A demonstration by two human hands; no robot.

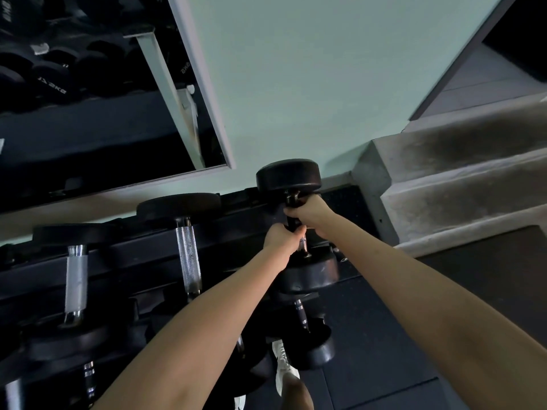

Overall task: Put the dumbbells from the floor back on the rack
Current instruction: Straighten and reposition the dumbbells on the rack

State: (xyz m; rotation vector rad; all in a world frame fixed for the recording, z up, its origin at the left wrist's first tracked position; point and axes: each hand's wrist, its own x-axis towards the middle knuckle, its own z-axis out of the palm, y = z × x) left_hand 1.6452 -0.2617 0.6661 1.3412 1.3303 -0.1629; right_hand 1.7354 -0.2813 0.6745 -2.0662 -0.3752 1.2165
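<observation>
Both arms reach forward, nearly straight, to the right end of the rack [133, 253]. There the dumbbell [288, 176] lies across the top rails, one black head toward the wall and the other toward the person; whether its weight already rests on the rails is unclear. The right hand [309, 210] wraps its fingers round the far part of the handle, and the left hand [281, 238] grips the near part, just below it. A knurled-handled dumbbell [188, 255] lies on the same row to the left. Concrete steps [458, 179] rise to the right.
</observation>
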